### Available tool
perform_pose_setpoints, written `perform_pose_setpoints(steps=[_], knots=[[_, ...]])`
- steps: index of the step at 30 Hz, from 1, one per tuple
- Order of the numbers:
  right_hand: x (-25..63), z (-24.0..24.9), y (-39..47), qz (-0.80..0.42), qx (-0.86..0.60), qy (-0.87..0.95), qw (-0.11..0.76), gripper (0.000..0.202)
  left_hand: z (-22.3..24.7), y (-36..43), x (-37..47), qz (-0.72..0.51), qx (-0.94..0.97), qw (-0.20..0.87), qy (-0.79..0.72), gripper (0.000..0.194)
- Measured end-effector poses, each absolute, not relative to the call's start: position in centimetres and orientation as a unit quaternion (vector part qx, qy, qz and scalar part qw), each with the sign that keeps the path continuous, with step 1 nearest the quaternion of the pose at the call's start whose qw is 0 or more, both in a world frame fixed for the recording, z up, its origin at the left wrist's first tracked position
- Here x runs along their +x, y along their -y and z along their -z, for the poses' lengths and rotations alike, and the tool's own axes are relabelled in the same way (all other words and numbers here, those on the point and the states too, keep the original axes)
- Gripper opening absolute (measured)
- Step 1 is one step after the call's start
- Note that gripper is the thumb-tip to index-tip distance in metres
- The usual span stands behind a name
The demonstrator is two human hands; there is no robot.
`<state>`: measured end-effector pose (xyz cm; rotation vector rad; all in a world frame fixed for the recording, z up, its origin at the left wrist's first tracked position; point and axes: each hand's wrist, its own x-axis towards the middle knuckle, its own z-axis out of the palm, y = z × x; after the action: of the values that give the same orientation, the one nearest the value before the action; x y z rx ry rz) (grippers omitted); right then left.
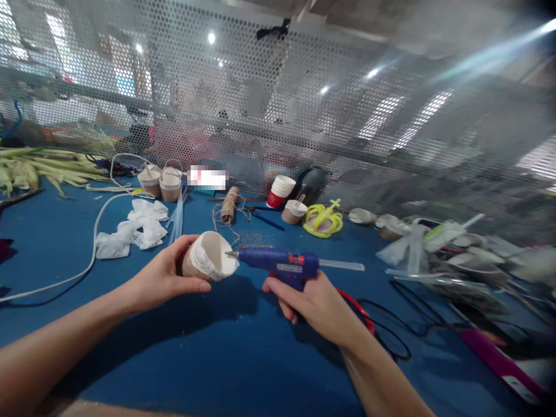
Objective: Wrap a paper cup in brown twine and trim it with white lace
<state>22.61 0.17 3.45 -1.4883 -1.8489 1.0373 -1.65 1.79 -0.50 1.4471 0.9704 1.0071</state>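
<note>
My left hand (167, 272) is wrapped round a paper cup (202, 260), its lower part covered in brown twine and its upper part in white lace. The cup is tilted, its mouth turned to the right. In my right hand (306, 301) is a blue hot glue gun (278, 262), gripped by the handle. Its metal nozzle reaches the cup's rim; whether they touch I cannot tell. From the back of the gun sticks a clear glue stick (342, 264). A spool of twine (229, 205) stands behind the cup.
Two twine-wrapped cups (171, 184) stand at the back left, near crumpled white lace (132, 231) and loose glue sticks (178, 217). Stacked paper cups (281, 190), scissors (267, 217) and a yellow crown-shaped piece (322, 220) sit at the back. Clutter (469, 260) and black cable (417, 330) lie right.
</note>
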Motion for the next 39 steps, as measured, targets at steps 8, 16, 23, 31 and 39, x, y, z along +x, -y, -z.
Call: perform_pose_setpoints(steps=[8, 16, 23, 31, 39], knots=[[23.2, -3.9, -0.5, -0.396, -0.537, 0.698, 0.259, 0.029, 0.5, -1.7, -2.3, -0.36, 0.64, 0.572, -0.365, 0.066], [23.3, -3.7, -0.4, -0.488, -0.496, 0.645, 0.316, 0.025, 0.4, -1.9, -2.0, -0.42, 0.632, 0.523, -0.387, 0.067], [21.9, -2.6, -0.6, -0.69, -0.406, 0.464, 0.378, 0.024, 0.5, -1.5, -1.8, -0.489, 0.612, 0.509, -0.357, 0.067], [20.5, -1.5, -0.5, -0.77, -0.344, 0.385, 0.376, 0.021, 0.7, -1.2, -1.5, -0.506, 0.611, 0.493, -0.358, 0.068], [20.3, -1.2, -0.1, -0.705, -0.401, 0.449, 0.374, 0.026, 0.8, -1.4, -1.3, -0.507, 0.603, 0.494, -0.366, 0.069]])
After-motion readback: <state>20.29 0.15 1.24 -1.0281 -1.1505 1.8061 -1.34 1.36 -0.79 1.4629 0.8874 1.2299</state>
